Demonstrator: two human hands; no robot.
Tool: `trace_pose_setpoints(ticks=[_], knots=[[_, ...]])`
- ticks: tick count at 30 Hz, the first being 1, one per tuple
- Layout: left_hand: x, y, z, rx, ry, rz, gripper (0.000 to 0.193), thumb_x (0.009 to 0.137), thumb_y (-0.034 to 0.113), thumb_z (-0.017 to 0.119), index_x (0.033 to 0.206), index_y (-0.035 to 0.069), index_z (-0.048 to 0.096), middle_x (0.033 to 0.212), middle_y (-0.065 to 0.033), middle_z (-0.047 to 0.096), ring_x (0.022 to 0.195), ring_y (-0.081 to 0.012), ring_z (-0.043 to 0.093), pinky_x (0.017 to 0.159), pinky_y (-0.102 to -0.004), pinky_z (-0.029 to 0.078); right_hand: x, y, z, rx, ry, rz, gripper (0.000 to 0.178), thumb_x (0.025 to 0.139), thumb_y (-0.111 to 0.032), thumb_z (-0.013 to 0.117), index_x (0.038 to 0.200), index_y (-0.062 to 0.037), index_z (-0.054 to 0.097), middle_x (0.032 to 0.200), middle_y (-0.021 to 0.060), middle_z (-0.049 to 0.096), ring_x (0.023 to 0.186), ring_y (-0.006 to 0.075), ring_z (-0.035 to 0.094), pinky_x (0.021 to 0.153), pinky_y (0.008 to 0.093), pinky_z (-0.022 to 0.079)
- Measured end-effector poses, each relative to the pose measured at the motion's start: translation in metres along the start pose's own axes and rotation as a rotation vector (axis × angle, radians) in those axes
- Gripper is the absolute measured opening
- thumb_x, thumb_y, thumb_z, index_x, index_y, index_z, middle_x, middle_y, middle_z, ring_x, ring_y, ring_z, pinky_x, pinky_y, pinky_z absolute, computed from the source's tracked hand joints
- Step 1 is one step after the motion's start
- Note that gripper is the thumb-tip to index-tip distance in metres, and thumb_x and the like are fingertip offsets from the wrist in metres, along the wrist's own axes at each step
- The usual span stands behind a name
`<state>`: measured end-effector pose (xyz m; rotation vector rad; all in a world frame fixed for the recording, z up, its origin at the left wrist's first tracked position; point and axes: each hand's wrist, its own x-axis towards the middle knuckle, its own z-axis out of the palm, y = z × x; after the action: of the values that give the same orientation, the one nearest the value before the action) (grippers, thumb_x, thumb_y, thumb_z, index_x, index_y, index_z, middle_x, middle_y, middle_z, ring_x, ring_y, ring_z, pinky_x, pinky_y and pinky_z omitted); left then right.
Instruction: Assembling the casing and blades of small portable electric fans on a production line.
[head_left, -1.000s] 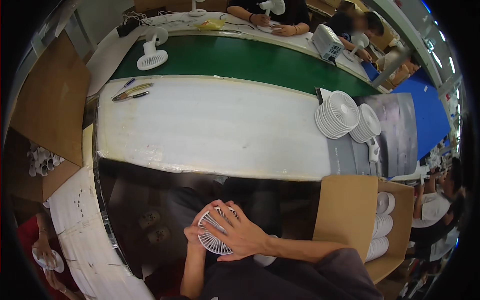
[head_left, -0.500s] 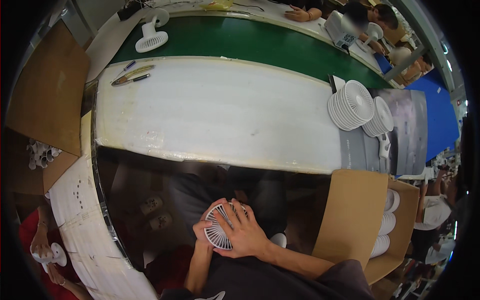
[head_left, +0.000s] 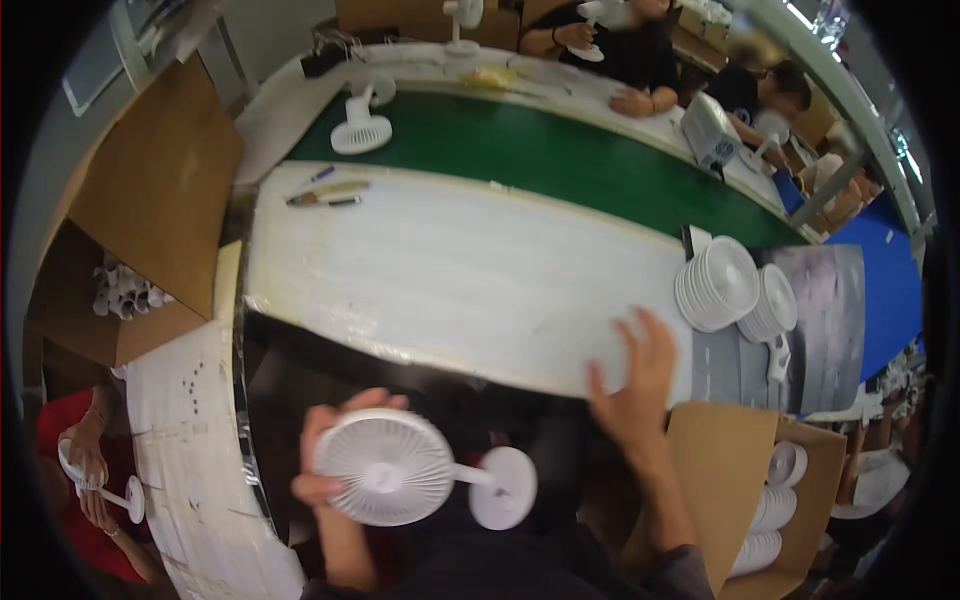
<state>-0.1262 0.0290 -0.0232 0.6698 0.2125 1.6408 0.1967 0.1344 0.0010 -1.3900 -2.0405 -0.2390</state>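
Note:
My left hand [head_left: 318,452] grips a small white fan [head_left: 385,468] by the rim of its round slatted head, thumb in front and fingers behind. The fan's short neck and round base [head_left: 503,488] point to the right, above my lap. Out over the near right part of the white table, my right hand [head_left: 640,375] is raised with its fingers spread and nothing in it. Nearest to that hand stands a stack of white round fan grilles [head_left: 718,285], with a shorter stack [head_left: 770,303] beside it.
A green belt [head_left: 520,150] runs behind the white table [head_left: 450,270], carrying another white fan [head_left: 361,130]. Pliers and a pen [head_left: 328,193] lie at the table's far left. Open cardboard boxes [head_left: 715,480] flank me, the right one holding white round parts. Other people work across and at left.
My right hand has let go of the fan and moved right, over the table. The fan, in my left hand, has come up with its base now showing. The view has shifted.

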Motion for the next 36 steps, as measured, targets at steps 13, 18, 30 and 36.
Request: trace_pose_setpoints(ticks=[13,18,30,36], knots=[[-0.025,0.317,0.005,1.838,1.386,1.001,0.049,0.082,0.019,0.061,0.130,0.009,0.059,0.134,-0.0152,0.060,0.124,-0.0279,0.054,0.103,-0.0396,0.043,0.022,0.186,-0.077,-0.374,0.060,0.345,0.037,0.076,-0.002,0.066,0.111,0.0005,0.054,0.112,0.0178,0.059,0.102,0.0338,0.056,0.094,0.0419,0.044],[-0.073,0.422,-0.049,1.882,1.439,0.724,0.045,0.087,0.021,0.064,0.129,0.007,0.061,0.132,-0.0125,0.062,0.124,-0.0295,0.054,0.106,-0.0386,0.040,0.071,0.135,-0.089,0.033,0.223,0.302,0.024,0.079,0.001,0.064,0.100,-0.0019,0.052,0.094,0.0123,0.058,0.082,0.0284,0.056,0.080,0.0376,0.047],[0.147,0.183,0.016,2.214,0.534,1.043,0.023,0.075,0.000,0.066,0.096,0.005,0.063,0.111,-0.0096,0.064,0.109,-0.0300,0.058,0.101,-0.0416,0.043,0.148,0.044,0.145,0.178,0.113,0.275,0.045,0.091,-0.024,0.065,0.129,-0.0018,0.054,0.125,0.0215,0.057,0.119,0.0348,0.053,0.106,0.0426,0.040],[0.339,0.082,-0.090,1.979,0.108,0.722,0.025,0.073,-0.001,0.064,0.098,0.003,0.064,0.097,-0.0110,0.064,0.089,-0.0296,0.059,0.084,-0.0367,0.050,0.185,0.034,0.158,0.105,-0.050,0.167,0.049,0.088,-0.029,0.065,0.129,-0.0033,0.057,0.131,0.0236,0.052,0.122,0.0400,0.049,0.107,0.0472,0.037]])
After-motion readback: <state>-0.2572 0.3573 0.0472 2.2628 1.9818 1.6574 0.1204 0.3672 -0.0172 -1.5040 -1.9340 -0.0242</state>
